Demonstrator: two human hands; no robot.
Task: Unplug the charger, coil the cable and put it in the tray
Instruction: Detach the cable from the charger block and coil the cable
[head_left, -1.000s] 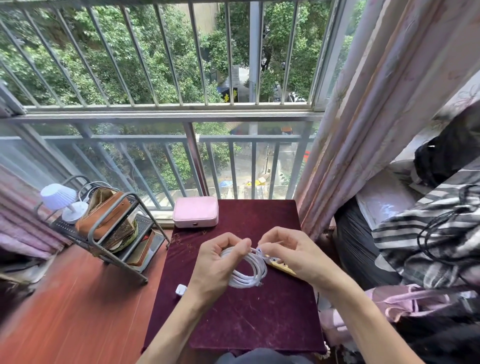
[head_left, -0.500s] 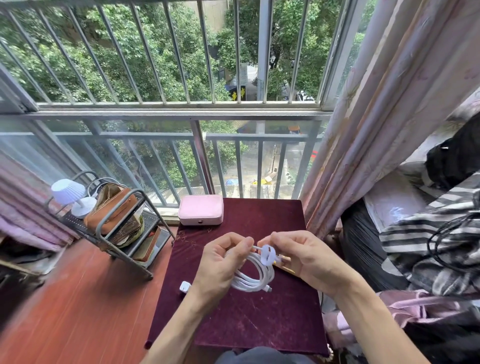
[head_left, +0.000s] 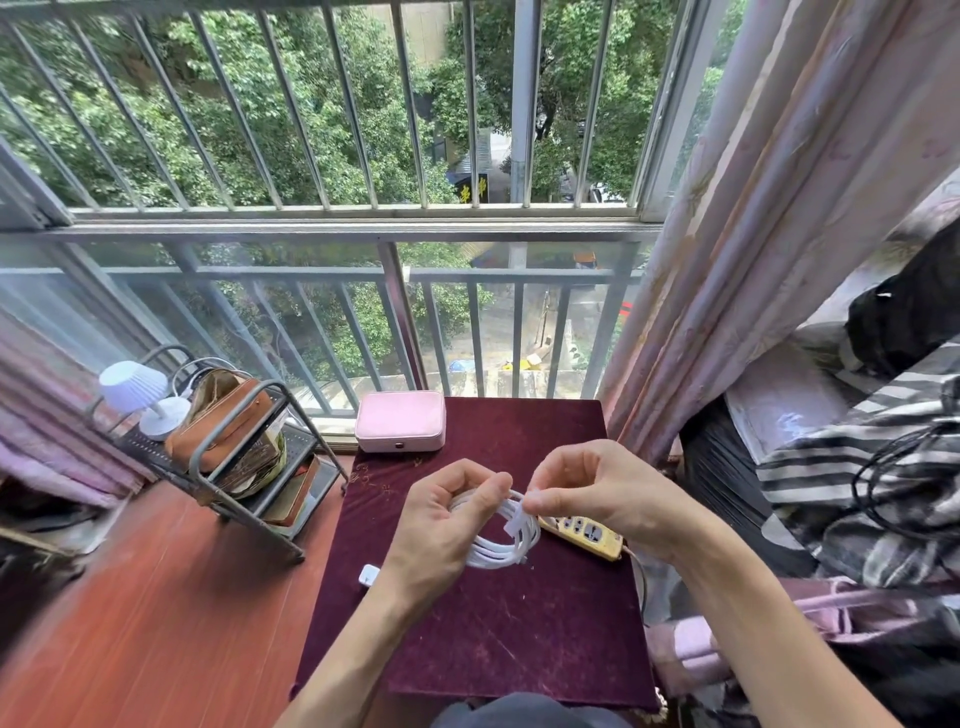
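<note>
A white cable (head_left: 503, 550) is wound into a coil and held above the dark red cloth of the small table (head_left: 545, 639). My left hand (head_left: 441, 525) grips the coil's left side, fingers curled through the loops. My right hand (head_left: 597, 493) pinches the cable's end wrap at the coil's top right. A small white charger block (head_left: 369, 575) lies on the cloth just left of my left wrist. A yellow power strip (head_left: 584, 535) lies under my right hand, partly hidden. A pink closed box (head_left: 400, 420) sits at the table's far edge.
A metal wire rack (head_left: 234, 467) with a brown bag (head_left: 221, 434) and a small white lamp (head_left: 140, 395) stands at the left on the red wood floor. Window bars rise behind the table. A curtain (head_left: 753, 234) and piled clothing with a black cord (head_left: 904, 478) crowd the right.
The right hand has wrapped the cable's end around the coil and shifted slightly up, uncovering more of the yellow power strip. The left hand keeps its hold on the coil.
</note>
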